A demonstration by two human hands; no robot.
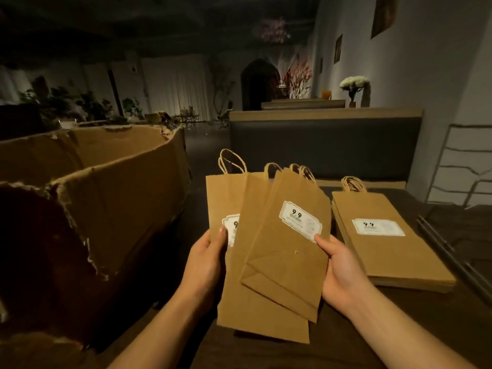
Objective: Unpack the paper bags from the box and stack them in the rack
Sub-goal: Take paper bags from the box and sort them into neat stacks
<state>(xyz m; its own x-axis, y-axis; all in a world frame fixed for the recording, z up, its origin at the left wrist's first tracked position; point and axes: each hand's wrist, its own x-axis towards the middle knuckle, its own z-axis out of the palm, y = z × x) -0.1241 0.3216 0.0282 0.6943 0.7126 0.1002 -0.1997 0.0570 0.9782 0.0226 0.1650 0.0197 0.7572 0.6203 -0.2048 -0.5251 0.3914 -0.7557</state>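
I hold a fanned bunch of flat brown paper bags [277,251] with white labels and twisted handles above the dark table. My left hand [206,258] grips the bunch's left edge, thumb on top. My right hand [339,270] grips its right edge, thumb beside the label. A neat stack of the same bags [386,243] lies flat on the table to the right. The large torn cardboard box [87,198] stands open at the left. A white wire rack [463,166] stands at the far right edge.
The dark wooden table [439,328] carries the stack; a dark metal bar [452,257] lies along its right side. A padded booth bench back [324,145] rises behind the table. Plants and furniture fill the dim room beyond.
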